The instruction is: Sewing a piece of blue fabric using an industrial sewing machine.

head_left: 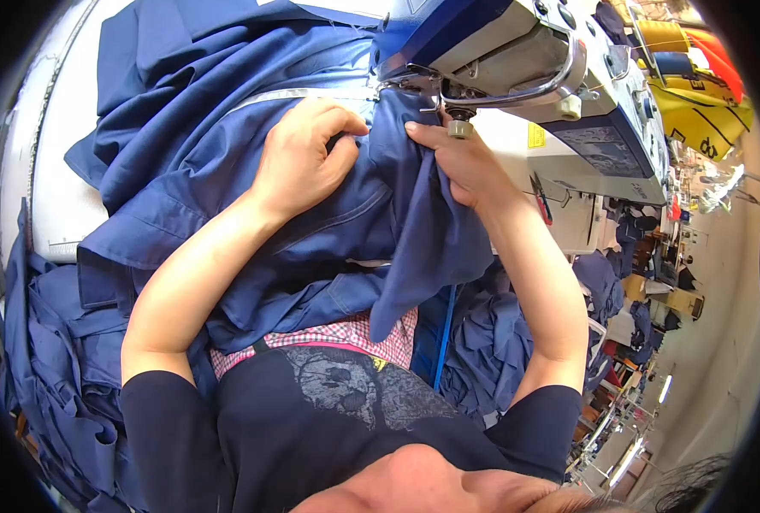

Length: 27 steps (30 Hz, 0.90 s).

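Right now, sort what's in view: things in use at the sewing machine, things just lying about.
In use: sewing machine; blue garment, under left hand and right hand; white strip.

Apparently lying about: left cloth heap; right cloth heap; red-handled tool.

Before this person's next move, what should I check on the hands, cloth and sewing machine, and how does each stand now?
1. Left hand on the navy garment: ok, fingers curled over it.
2. Right hand touching the garment near the sewing machine: ok, thumb on cloth.
3. White strip leading toward the needle area: ok.
4. Garment smooth: not ok, bunched in folds.
5. Needle up or down: cannot tell, too obscured.
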{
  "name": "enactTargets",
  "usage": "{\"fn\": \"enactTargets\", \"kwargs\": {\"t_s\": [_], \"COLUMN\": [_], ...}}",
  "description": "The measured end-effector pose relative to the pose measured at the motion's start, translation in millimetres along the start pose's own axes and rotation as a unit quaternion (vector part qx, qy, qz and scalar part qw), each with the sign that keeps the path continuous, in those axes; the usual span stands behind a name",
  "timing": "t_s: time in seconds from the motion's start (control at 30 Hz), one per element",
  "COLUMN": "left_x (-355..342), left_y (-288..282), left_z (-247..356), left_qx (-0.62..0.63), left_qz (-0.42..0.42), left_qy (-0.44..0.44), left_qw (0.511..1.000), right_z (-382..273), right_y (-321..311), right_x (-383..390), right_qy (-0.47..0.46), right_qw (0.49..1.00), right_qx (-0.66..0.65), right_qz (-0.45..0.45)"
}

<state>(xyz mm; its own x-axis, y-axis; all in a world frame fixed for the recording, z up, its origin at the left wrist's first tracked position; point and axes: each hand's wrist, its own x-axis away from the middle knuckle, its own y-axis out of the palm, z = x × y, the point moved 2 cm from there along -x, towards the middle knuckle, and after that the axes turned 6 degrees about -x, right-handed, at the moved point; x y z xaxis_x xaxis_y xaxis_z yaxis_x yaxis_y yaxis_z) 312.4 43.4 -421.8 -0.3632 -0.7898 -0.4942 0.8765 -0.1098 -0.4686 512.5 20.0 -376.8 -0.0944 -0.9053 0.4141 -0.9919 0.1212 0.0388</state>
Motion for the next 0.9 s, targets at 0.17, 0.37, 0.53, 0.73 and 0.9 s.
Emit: {"fn": "enactTargets", "kwargs": {"t_s": [0.17,0.37,0.53,0.73,0.9], "left_x": [-1.4,-3.6,-3.8,3.5,9.9], "left_y": [0.8,-1.5,2.6,13.5,15.3], "left_z": [4.2,10.3,10.7,23.7,29.9], "left_qx": [0.003,-0.036,-0.078,-0.222,-0.292], "left_qz": [0.022,0.003,-0.058,-0.117,-0.124], "left_qy": [0.01,0.053,0.048,0.121,0.151], "left_qw": [1.0,0.998,0.994,0.96,0.936], "right_z": [-0.2,-3.1,15.0,-28.2,-25.8], "right_y": [4.5,-0.2,-13.7,-61.8,-29.2], "right_x": [-0.9,-4.7,1.3,-1.1,36.3], "right_qy": [0.176,0.236,0.276,0.111,-0.355], "right_qw": [0.981,0.966,0.949,0.848,0.76], "right_qx": [0.007,-0.018,0.004,0.512,0.542], "right_qz": [-0.083,-0.106,-0.151,-0.079,0.059]}}
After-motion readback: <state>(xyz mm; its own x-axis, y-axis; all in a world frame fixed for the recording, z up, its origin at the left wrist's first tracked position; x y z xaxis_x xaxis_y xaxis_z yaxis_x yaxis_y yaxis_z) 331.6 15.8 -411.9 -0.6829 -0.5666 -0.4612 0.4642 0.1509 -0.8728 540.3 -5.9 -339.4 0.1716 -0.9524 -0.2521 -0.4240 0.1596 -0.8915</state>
